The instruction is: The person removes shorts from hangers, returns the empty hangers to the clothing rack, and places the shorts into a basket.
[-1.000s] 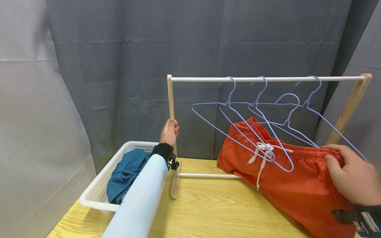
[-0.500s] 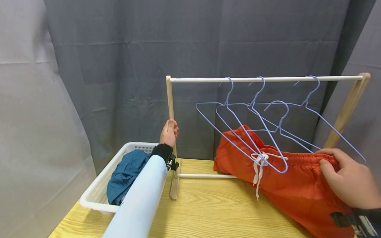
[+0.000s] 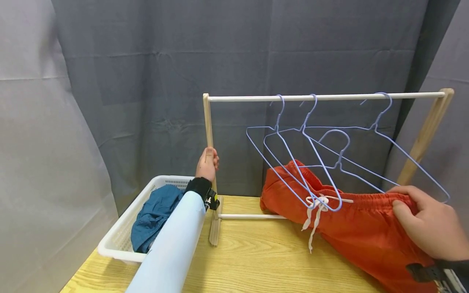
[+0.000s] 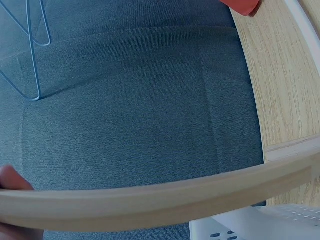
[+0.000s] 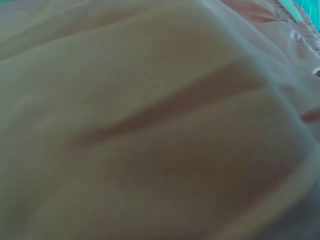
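My left hand [image 3: 207, 165] grips the left wooden post [image 3: 208, 122] of a clothes rack; in the left wrist view the post [image 4: 150, 207] crosses the bottom, a finger beside it. Orange shorts [image 3: 359, 228] with white drawstrings are held sideways by my right hand [image 3: 430, 221], which pinches the right end of the waistband. A lilac wire hanger [image 3: 340, 156] rises from behind the waistband, its hook off the rail and its lower part hidden. In the right wrist view blurred shorts fabric [image 5: 150, 125] fills nearly everything, and no fingers show.
Three lilac hangers, among them a right one [image 3: 388, 103], hang from the white rail [image 3: 238, 98]; the left two overlap the shorts' front. A white basket [image 3: 122, 255] with blue clothing [image 3: 157, 217] stands left on the wooden table [image 3: 256, 252]. A lower bar [image 3: 253, 216] spans the rack.
The shorts and the loose hanger have moved left and slightly down with my right hand. The middle hanging hanger's hook has slid left along the rail. My left hand keeps its grip.
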The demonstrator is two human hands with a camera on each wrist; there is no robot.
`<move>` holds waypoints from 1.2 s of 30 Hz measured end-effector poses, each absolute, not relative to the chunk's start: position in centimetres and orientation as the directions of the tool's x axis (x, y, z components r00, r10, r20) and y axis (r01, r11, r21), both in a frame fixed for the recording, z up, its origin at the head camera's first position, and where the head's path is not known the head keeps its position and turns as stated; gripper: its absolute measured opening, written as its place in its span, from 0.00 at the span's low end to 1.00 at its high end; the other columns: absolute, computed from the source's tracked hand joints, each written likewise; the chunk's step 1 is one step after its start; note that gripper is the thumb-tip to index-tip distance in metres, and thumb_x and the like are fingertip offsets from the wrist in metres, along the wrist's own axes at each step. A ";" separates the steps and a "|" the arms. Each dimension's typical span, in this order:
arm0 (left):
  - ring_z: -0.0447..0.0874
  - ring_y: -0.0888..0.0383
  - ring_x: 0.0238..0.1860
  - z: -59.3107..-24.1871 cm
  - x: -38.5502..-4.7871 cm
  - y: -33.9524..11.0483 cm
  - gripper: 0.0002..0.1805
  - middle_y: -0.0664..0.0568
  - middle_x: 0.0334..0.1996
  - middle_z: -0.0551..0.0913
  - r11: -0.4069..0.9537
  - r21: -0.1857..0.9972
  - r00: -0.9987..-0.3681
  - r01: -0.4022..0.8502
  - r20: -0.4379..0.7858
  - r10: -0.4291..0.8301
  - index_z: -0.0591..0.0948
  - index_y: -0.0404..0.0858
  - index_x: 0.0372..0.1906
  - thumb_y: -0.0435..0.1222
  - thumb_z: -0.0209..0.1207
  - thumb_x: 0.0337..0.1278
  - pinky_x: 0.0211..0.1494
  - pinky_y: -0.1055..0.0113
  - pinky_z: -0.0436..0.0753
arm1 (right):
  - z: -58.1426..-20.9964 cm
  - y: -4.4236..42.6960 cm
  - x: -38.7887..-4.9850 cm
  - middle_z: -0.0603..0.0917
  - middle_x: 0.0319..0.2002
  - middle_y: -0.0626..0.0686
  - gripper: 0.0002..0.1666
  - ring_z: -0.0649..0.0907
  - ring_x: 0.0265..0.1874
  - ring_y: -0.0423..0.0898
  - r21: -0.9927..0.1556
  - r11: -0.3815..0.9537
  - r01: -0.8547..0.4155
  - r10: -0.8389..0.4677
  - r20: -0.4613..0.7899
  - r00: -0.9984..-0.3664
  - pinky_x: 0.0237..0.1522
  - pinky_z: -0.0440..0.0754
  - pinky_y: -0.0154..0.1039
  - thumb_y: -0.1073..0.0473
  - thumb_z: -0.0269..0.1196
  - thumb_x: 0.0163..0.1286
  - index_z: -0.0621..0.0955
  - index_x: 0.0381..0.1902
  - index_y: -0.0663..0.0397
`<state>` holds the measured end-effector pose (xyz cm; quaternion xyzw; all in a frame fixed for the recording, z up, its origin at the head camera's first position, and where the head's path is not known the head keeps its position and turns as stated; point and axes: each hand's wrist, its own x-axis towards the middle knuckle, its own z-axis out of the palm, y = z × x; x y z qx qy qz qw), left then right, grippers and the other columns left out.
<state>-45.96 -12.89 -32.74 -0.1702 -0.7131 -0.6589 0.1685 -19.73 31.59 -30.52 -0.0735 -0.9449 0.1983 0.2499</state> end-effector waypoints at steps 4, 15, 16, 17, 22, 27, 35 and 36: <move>0.67 0.55 0.27 -32.7 -45.9 -13.0 0.29 0.49 0.27 0.67 0.071 0.884 -0.887 0.461 0.461 0.019 0.69 0.31 0.44 0.54 0.33 0.81 0.34 0.65 0.72 | -30.3 31.5 -19.5 0.83 0.34 0.66 0.18 0.73 0.21 0.50 -0.387 0.922 0.023 0.208 0.443 -0.872 0.19 0.71 0.41 0.57 0.56 0.72 0.78 0.54 0.60; 0.67 0.53 0.26 -32.4 -45.7 -12.7 0.28 0.50 0.26 0.66 0.057 0.886 -0.888 0.460 0.460 0.015 0.69 0.32 0.44 0.53 0.33 0.81 0.34 0.65 0.72 | -30.7 30.8 -18.9 0.86 0.32 0.54 0.09 0.75 0.23 0.44 -0.292 0.946 -0.140 0.036 0.524 -0.851 0.22 0.69 0.38 0.57 0.62 0.68 0.83 0.46 0.45; 0.67 0.53 0.26 -32.5 -45.7 -12.7 0.27 0.50 0.26 0.66 0.056 0.887 -0.888 0.459 0.459 0.015 0.69 0.32 0.43 0.53 0.33 0.81 0.34 0.65 0.72 | -30.7 30.7 -18.9 0.86 0.32 0.54 0.09 0.75 0.23 0.44 -0.290 0.945 -0.151 0.025 0.526 -0.850 0.22 0.68 0.38 0.57 0.63 0.68 0.83 0.46 0.45; 0.67 0.53 0.26 -32.5 -45.8 -12.7 0.27 0.50 0.26 0.66 0.057 0.886 -0.888 0.460 0.460 0.015 0.69 0.32 0.43 0.53 0.33 0.81 0.34 0.65 0.72 | -30.7 30.5 -18.8 0.86 0.31 0.52 0.09 0.75 0.23 0.43 -0.290 0.944 -0.156 0.021 0.527 -0.850 0.22 0.68 0.37 0.57 0.63 0.68 0.83 0.46 0.44; 0.67 0.54 0.26 -32.5 -45.8 -12.6 0.25 0.50 0.26 0.66 0.055 0.887 -0.889 0.459 0.458 0.023 0.69 0.35 0.42 0.53 0.34 0.81 0.34 0.65 0.71 | -31.0 29.8 -18.7 0.85 0.31 0.50 0.10 0.73 0.23 0.42 -0.301 0.939 -0.168 0.001 0.490 -0.872 0.21 0.68 0.37 0.58 0.62 0.69 0.83 0.48 0.44; 0.66 0.55 0.26 -32.4 -45.6 -12.6 0.26 0.49 0.27 0.65 0.057 0.888 -0.890 0.457 0.456 0.030 0.69 0.34 0.43 0.53 0.33 0.80 0.34 0.65 0.70 | -31.4 29.4 -18.6 0.88 0.39 0.53 0.14 0.74 0.24 0.35 -0.293 0.927 -0.236 -0.049 0.529 -0.847 0.23 0.68 0.37 0.60 0.63 0.68 0.83 0.49 0.37; 0.67 0.53 0.27 -32.3 -45.5 -12.4 0.28 0.50 0.27 0.65 0.071 0.889 -0.892 0.452 0.451 0.032 0.69 0.32 0.45 0.54 0.32 0.80 0.35 0.62 0.71 | -32.2 28.1 -18.6 0.88 0.44 0.54 0.14 0.75 0.26 0.34 -0.312 0.910 -0.275 -0.082 0.514 -0.854 0.25 0.70 0.36 0.61 0.64 0.68 0.83 0.45 0.31; 0.67 0.53 0.27 -32.3 -45.5 -12.4 0.28 0.50 0.27 0.65 0.068 0.890 -0.893 0.451 0.450 0.032 0.69 0.32 0.45 0.54 0.33 0.80 0.35 0.62 0.71 | -32.4 27.9 -18.5 0.88 0.43 0.52 0.15 0.75 0.26 0.34 -0.313 0.907 -0.282 -0.088 0.515 -0.853 0.25 0.70 0.36 0.61 0.65 0.68 0.83 0.44 0.31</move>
